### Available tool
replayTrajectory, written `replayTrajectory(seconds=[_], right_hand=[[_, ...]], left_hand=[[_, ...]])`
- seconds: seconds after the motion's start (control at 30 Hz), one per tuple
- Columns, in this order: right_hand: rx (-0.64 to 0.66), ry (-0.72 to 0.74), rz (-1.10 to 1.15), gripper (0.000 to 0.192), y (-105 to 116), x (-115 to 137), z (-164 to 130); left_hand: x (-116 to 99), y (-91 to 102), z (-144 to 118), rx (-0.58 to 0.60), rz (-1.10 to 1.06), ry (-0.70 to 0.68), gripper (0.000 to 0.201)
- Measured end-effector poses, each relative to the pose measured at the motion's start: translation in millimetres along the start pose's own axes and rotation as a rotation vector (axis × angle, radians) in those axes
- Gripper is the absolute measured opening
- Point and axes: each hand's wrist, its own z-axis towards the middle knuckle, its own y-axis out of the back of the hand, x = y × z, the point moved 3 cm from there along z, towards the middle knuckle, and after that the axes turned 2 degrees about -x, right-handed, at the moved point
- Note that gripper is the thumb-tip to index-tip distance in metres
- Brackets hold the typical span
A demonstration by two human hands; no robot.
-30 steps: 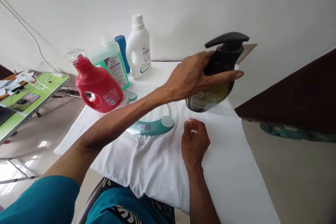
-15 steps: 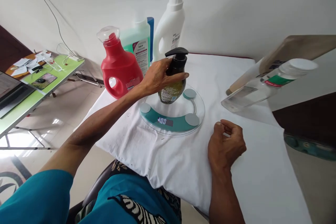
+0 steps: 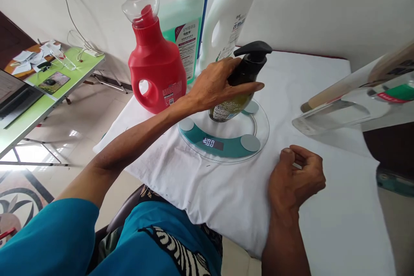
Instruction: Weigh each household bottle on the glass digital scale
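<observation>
The pump bottle point(image 3: 241, 90) stands on the glass scale point(image 3: 226, 138), left hand point(image 3: 216, 84) fingers clamped around it. Right hand point(image 3: 296, 181), fingers curled together, rests at four o'clock on the white-clothed counter point(image 3: 323, 224). Three detergent bottles point(image 3: 157, 64) stand at eleven o'clock against the white wall.

Take the scale point(image 3: 226, 138) as your landmark: the pump bottle point(image 3: 241, 88) sits on it under your left hand point(image 3: 215, 86). Three jugs point(image 3: 155, 69) stand behind it to the left. Your right hand point(image 3: 296, 181) rests before it, to the right.
</observation>
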Motion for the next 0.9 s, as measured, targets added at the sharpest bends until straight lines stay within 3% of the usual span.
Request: replayTrajectory(seconds=[0.2,0.3,0.37,0.57,0.67,0.9], right_hand=[[0.013,0.013,-0.016,0.033,-1,-1,0],[0.004,0.007,-0.021,0.032,-1,-3,0],[-0.004,0.001,-0.015,0.032,-2,-5,-1],[0.036,-0.109,0.231,0.041,-16,-13,6],[0.086,-0.100,0.318,0.047,-30,-12,16],[0.075,-0.082,0.303,0.046,-45,-8,20]], left_hand=[[4,1.0,-7,0.016,0.002,0.004,0.038],[15,5.7,-21,0.048,-0.056,-0.048,0.060],[31,8.5,-36,0.063,-0.111,-0.038,0.071],[101,1.5,-79,-0.023,-0.147,0.092,0.061],[121,-6.7,-87,-0.053,-0.142,0.098,0.065],[115,-10.4,-100,-0.082,-0.140,0.148,0.077]])
